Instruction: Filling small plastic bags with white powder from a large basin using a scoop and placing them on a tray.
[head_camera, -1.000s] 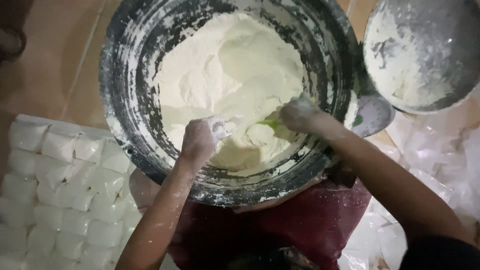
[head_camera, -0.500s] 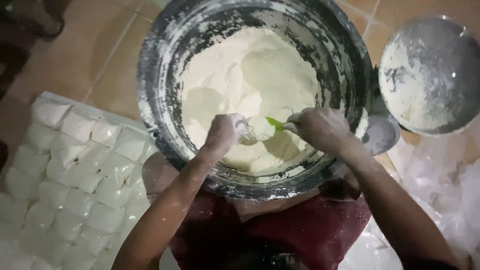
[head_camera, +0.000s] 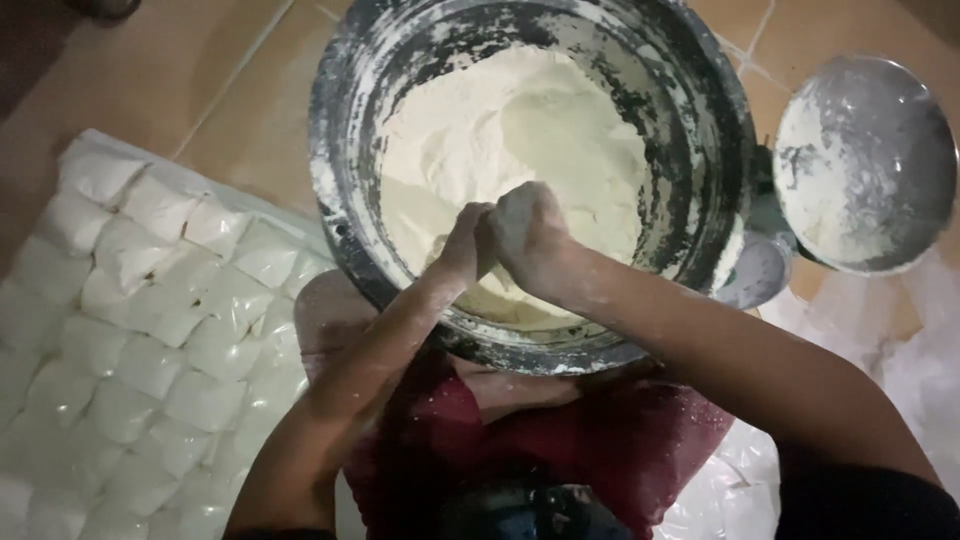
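Note:
A big flour-smeared metal bowl (head_camera: 330, 200) sits on my lap, filled with pale flour (head_camera: 520, 120). Both of my fists meet over its near side. My left hand (head_camera: 463, 243) is closed, and half a second ago it gripped a small white pouch. My right hand (head_camera: 530, 235), dusted with flour, presses against the left with fingers curled. The green scoop it held a moment ago is hidden inside the fist. Neither the pouch nor the scoop shows in this view.
Several filled white packets (head_camera: 150, 330) lie in rows on the floor at my left. A round floury metal pan (head_camera: 865, 165) stands at the right, a smaller metal dish (head_camera: 755, 270) beside the bowl. Clear plastic bags (head_camera: 920, 370) lie at the right. Orange tiled floor (head_camera: 200, 80) lies beyond.
My hands came together over the flour, and the green scoop went out of sight between them. The view shifted so that the bowl sits further right.

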